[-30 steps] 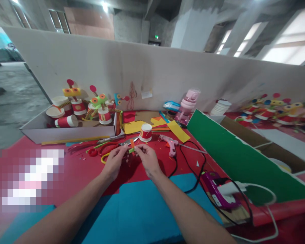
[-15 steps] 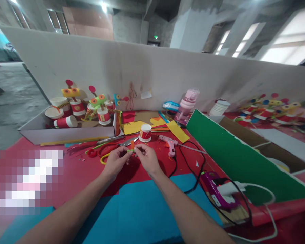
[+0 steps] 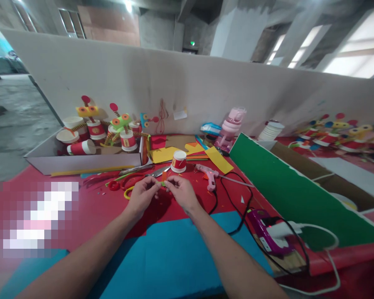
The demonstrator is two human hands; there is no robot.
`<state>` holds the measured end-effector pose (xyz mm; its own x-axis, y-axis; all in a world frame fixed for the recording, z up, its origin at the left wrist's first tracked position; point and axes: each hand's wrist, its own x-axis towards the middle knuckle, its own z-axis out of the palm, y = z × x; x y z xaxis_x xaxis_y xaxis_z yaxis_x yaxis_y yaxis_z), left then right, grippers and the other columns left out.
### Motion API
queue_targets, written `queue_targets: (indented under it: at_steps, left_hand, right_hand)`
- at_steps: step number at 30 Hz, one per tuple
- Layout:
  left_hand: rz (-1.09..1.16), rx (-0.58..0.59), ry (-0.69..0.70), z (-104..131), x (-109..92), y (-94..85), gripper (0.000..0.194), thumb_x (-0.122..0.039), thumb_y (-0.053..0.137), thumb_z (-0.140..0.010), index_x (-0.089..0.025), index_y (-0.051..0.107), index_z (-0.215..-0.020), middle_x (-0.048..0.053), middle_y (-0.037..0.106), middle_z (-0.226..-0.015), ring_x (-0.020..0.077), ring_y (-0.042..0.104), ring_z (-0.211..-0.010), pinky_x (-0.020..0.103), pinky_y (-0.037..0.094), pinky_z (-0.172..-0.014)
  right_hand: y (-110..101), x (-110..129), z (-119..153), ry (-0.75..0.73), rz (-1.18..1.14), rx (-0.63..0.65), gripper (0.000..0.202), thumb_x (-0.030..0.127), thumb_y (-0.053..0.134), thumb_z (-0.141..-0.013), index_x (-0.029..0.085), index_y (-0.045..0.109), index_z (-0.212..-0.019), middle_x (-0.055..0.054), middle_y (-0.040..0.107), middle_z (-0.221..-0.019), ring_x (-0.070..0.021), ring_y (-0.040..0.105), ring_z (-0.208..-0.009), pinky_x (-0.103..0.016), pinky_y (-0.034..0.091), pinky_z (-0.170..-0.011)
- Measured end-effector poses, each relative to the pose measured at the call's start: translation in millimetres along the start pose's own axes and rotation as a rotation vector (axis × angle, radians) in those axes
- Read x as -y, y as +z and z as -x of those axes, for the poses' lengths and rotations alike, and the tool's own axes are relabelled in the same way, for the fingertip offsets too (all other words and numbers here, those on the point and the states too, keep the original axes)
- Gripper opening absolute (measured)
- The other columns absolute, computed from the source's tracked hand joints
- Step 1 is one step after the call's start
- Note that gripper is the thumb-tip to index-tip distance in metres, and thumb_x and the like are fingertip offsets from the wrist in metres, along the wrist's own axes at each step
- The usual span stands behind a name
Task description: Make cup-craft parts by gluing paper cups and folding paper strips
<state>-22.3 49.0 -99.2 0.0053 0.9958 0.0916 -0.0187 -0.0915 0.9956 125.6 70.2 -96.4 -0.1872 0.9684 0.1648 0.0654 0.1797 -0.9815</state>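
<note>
Between my fingertips are two narrow paper strips, an orange strip [image 3: 164, 176] standing up and a green strip [image 3: 163, 183] lying across it. My left hand [image 3: 144, 193] pinches the left end of the green strip. At the other side my right hand [image 3: 181, 192] pinches the strips where they meet, thumb against forefinger. Just beyond the hands stands an upside-down red and white paper cup [image 3: 178, 164]. Scissors [image 3: 131, 181] with red handles lie behind my left hand, and a yellow handle loop [image 3: 128, 192] shows beside it. A pink glue gun [image 3: 210, 178] rests to the right.
A white box [image 3: 90, 165] at the left holds paper-cup figures and cups. Yellow paper sheets [image 3: 165, 155] lie at the back. On the right are a green-sided box [image 3: 277, 191], a purple power strip [image 3: 268, 232] and loose cables. Blue sheet [image 3: 174, 253] covers the near table.
My fingers have shifted slightly on the paper strips, and less of the green strip shows between them. Both hands stay in nearly the same place. The camera view has moved a little.
</note>
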Motion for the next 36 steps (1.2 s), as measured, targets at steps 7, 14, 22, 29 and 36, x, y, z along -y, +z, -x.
queue_targets:
  at_steps: [7, 14, 22, 29, 36]
  left_hand:
    - [0.072, 0.018, -0.049, 2, -5, 3.2, 0.022, -0.034, 0.066, -0.075, -0.017, 0.054, -0.074, -0.005, 0.055, -0.054, 0.0088, 0.050, -0.048, 0.021, 0.040, -0.051]
    - [0.062, 0.051, -0.007, 2, -4, 3.9, 0.019, -0.033, 0.065, -0.078, -0.016, 0.056, -0.076, -0.005, 0.054, -0.053, 0.0078, 0.049, -0.048, 0.020, 0.039, -0.054]
    - [0.070, 0.059, -0.027, 1, -4, 2.0, 0.019, -0.033, 0.066, -0.077, -0.016, 0.057, -0.075, -0.004, 0.055, -0.056, 0.0078, 0.049, -0.048, 0.021, 0.039, -0.052]
    - [0.084, 0.045, -0.002, 0, -4, 0.8, 0.021, -0.035, 0.065, -0.077, -0.016, 0.058, -0.072, -0.003, 0.056, -0.058, 0.0089, 0.049, -0.051, 0.021, 0.039, -0.053]
    - [-0.028, 0.040, 0.070, -1, -3, -1.5, 0.023, -0.038, 0.062, -0.079, -0.016, 0.059, -0.071, -0.002, 0.055, -0.060, 0.0099, 0.049, -0.055, 0.021, 0.038, -0.054]
  right_hand:
    - [0, 3, 2, -0.016, -0.019, -0.020, 0.018, 0.035, 0.061, -0.076, 0.017, 0.063, -0.076, 0.001, 0.060, -0.063, -0.0123, 0.052, -0.057, -0.024, 0.041, -0.055]
    - [2, 0, 2, -0.020, -0.078, -0.020, 0.018, 0.035, 0.064, -0.074, 0.018, 0.065, -0.078, 0.000, 0.063, -0.068, -0.0135, 0.056, -0.063, -0.026, 0.044, -0.061]
    - [2, 5, 3, 0.128, -0.196, -0.009, 0.020, 0.034, 0.070, -0.065, 0.018, 0.062, -0.074, 0.002, 0.061, -0.067, -0.0120, 0.055, -0.062, -0.024, 0.043, -0.057]
    - [3, 10, 5, 0.170, -0.260, 0.038, 0.023, 0.036, 0.070, -0.064, 0.018, 0.059, -0.074, 0.002, 0.059, -0.066, -0.0106, 0.053, -0.059, -0.022, 0.041, -0.054]
    - [3, 8, 4, 0.135, -0.218, 0.015, 0.024, 0.037, 0.070, -0.065, 0.018, 0.055, -0.070, 0.003, 0.057, -0.064, -0.0117, 0.054, -0.060, -0.024, 0.043, -0.058]
